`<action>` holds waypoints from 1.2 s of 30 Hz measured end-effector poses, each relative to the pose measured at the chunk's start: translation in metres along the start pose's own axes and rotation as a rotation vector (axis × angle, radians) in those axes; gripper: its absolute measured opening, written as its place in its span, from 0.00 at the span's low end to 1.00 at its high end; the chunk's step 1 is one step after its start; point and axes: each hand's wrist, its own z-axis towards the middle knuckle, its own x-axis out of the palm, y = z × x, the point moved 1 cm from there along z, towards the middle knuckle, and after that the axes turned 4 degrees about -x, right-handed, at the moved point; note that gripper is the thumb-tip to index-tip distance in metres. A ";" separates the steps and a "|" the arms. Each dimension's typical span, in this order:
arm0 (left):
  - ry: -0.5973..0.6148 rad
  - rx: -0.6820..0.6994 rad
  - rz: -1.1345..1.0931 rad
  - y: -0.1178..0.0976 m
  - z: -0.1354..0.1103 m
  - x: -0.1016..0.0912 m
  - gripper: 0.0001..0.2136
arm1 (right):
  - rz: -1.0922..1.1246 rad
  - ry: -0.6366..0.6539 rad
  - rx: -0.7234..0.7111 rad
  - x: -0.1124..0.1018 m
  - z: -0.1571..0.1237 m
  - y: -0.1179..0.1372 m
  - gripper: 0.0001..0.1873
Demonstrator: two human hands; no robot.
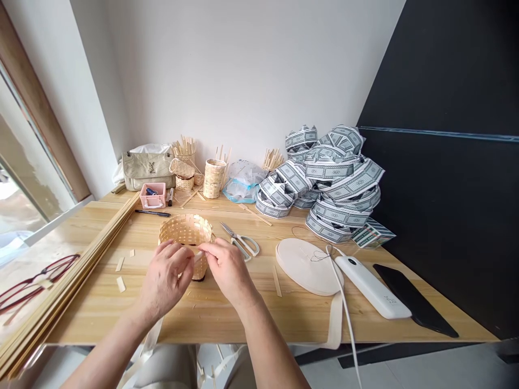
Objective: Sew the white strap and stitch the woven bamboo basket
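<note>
A small woven bamboo basket (pixel 186 228) stands on the table just beyond my hands, its lower front partly hidden by them. My left hand (pixel 168 275) is closed in a pinch at the near side of the basket. Close on its right, my right hand (pixel 230 269) pinches too, with thumb and forefinger together. Between the fingertips of both shows a short piece of cream fabric tape (pixel 198 257). More cream tape hangs below my left wrist toward my lap. Scissors (pixel 242 240) lie partly spread to the right of the basket.
A flat roll of cream tape (pixel 304 267), a white power bank (pixel 373 286) with a cable and a black flat object (pixel 416 300) lie right. Long bamboo strips (pixel 81 265) run along the left. Behind are a pink box (pixel 153 195), small baskets (pixel 214 179) and patterned paper bands (pixel 336 178).
</note>
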 end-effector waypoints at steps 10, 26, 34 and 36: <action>-0.020 0.000 0.032 0.001 -0.001 0.004 0.13 | 0.046 -0.007 -0.078 -0.029 0.007 0.007 0.16; 0.003 0.123 0.101 0.010 -0.001 -0.003 0.13 | 0.012 0.360 -0.243 -0.023 0.026 -0.001 0.05; 0.072 0.189 0.190 0.021 0.004 -0.020 0.13 | -0.019 0.361 -0.192 -0.014 0.026 0.007 0.04; 0.040 0.168 0.249 0.021 0.003 -0.026 0.13 | -0.020 0.347 -0.177 -0.012 0.026 0.008 0.05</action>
